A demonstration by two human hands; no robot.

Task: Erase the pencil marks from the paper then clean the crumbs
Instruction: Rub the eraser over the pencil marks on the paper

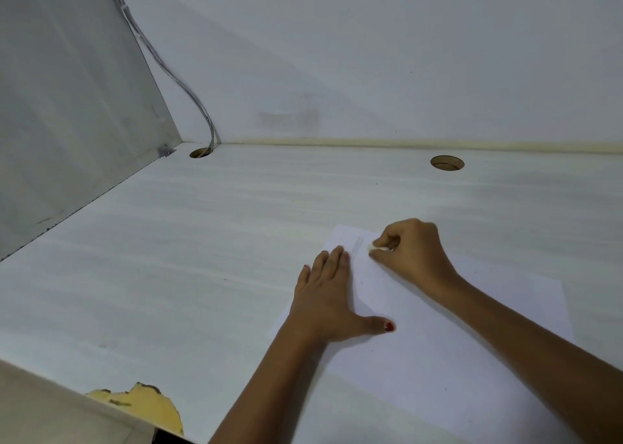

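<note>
Paper [472,342] is laid flat on the worktop [202,241] and pinned near its left edge by the left hand [323,295], fingers [332,258] straight and together, presumably so that the sheet cannot slide. At the paper's far corner a white eraser [376,248] is pinched by the curled fingers of the right hand [413,254], beside a faint grey mark [358,244].

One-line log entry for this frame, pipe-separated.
phase: erasing | right hand: pinches eraser on paper near far corner | left hand: flat, pressing paper | crumbs: few, uncleaned

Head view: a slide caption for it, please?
Left hand flat on a white paper sheet; right hand pinches a small white eraser against it.
</note>
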